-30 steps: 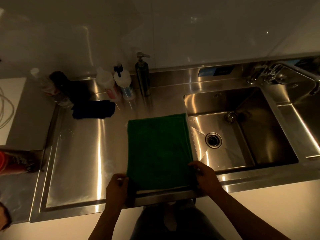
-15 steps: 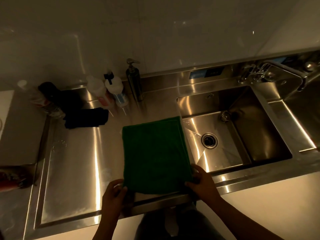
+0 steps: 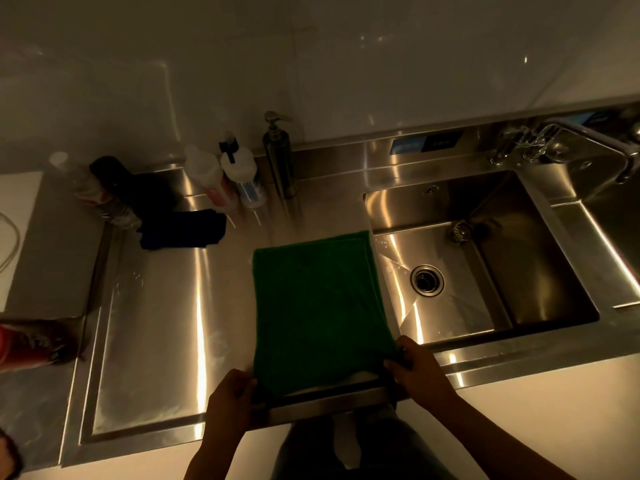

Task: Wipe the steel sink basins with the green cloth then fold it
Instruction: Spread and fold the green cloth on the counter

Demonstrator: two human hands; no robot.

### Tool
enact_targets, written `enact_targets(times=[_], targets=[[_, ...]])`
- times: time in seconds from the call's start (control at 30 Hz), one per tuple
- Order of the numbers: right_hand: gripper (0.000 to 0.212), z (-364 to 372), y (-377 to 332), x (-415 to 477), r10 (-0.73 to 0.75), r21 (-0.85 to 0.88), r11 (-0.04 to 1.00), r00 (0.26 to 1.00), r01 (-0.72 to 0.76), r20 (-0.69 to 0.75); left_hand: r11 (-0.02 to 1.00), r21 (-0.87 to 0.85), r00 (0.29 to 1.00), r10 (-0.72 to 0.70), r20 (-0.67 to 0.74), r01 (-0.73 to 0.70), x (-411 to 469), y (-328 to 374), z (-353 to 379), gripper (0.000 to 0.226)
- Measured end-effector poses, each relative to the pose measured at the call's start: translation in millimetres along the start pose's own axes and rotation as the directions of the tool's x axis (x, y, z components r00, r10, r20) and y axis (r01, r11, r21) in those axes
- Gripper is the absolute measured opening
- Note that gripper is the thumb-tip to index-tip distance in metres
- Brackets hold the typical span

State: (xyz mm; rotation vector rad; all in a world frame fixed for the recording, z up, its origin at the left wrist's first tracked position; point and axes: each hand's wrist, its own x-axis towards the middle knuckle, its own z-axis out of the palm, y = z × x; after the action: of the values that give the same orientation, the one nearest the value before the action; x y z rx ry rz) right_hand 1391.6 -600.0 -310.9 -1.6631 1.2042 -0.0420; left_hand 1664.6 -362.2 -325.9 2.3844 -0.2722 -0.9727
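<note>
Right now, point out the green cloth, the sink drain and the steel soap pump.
green cloth (image 3: pixel 315 306), head view, middle of its flat top face.
drain (image 3: pixel 427 279), head view, centre of the dark opening.
soap pump (image 3: pixel 278 161), head view, steel bottle body.

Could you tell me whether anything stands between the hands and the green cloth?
Nothing visible does: the left hand and the right hand each pinch a near corner of the green cloth, which lies flat on the steel counter beside the basin.

Cropped at left edge: red object (image 3: pixel 24 344), white cable (image 3: pixel 17 239). Cropped at right: second basin (image 3: pixel 623 244). Near corners of green cloth (image 3: pixel 311 299) buried under left grip (image 3: pixel 230 400) and right grip (image 3: pixel 419 372). Bottle labels (image 3: pixel 251 194) unreadable.
</note>
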Motion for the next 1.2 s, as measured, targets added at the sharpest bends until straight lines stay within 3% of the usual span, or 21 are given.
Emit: enact_targets(times=[0.23,0.43,0.57,0.77,0.87,0.93,1.07,1.2], targets=[[0.018,-3.9,6.3,0.8,-0.006,-0.058,0.998,1.000,0.005,-0.022,0.997,-0.048,0.998,-0.062,-0.007,0.062,1.6,-4.9,-2.8,0.006],[0.024,-3.7,9.1,0.9,-0.007,-0.202,0.979,1.000,0.007,0.002,0.993,0.030,0.991,0.115,0.064,-0.118,-6.4,-5.6,-6.6,0.026],[0.022,-5.1,14.1,-7.1,0.031,-0.147,0.988,0.997,-0.040,-0.067,0.985,0.023,0.983,0.171,0.067,-0.173,-10.6,-8.5,-10.8,0.030],[0.026,-9.9,29.1,-18.9,0.101,-0.192,0.978,0.993,-0.086,0.067,0.964,0.064,0.958,0.245,0.148,-0.257,-10.1,-12.5,-11.8,0.039],[0.028,-11.9,31.0,-19.2,0.038,-0.273,0.962,0.994,-0.008,0.105,0.915,0.245,0.940,0.274,0.202,-0.320,-9.7,-17.5,-10.0,0.053],[0.033,-9.0,30.4,-20.3,0.012,-0.328,0.944,0.996,0.019,0.093,0.880,0.310,0.931,0.323,0.167,-0.361,-9.0,-20.2,-7.2,0.047],[0.029,-4.8,25.1,-17.1,-0.083,-0.381,0.922,0.996,0.070,-0.018,0.836,0.351,0.906,0.407,0.116,-0.421,-9.2,-13.8,-7.8,0.035],[0.022,-18.3,14.7,-3.6,-0.214,-0.498,0.847,0.977,0.185,-0.001,0.833,0.250,0.861,0.508,0.004,-0.493,-3.1,-2.6,-17.7,0.020]])
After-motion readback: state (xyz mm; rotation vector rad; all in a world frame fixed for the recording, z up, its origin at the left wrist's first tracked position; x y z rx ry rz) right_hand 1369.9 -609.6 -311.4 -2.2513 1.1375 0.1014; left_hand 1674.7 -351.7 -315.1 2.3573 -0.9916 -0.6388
